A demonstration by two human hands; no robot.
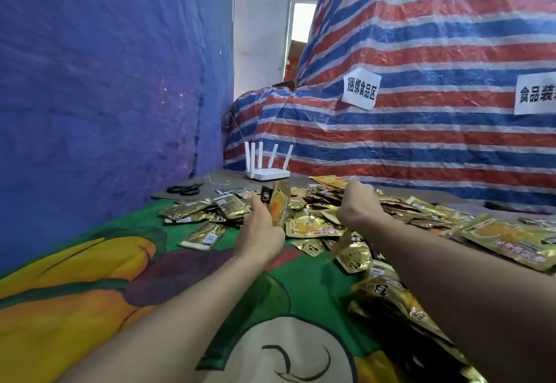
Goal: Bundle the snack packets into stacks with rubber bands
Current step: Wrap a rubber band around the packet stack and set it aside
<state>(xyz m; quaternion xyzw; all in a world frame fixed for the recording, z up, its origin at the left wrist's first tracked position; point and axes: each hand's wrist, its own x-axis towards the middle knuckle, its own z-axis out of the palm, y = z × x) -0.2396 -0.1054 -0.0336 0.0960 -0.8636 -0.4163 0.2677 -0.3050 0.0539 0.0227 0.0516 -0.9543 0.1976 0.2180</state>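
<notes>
The left hand [260, 227] grips a gold snack packet [279, 206] upright, while the right hand [359, 205] reaches into the packet pile [427, 212] on the worktop [186, 265], its fingers hidden.

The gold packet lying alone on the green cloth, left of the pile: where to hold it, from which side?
Probably pinch the lone packet by its pale near end, coming from the left: it lies flat on the cloth, and that end is clear of other packets.
</notes>
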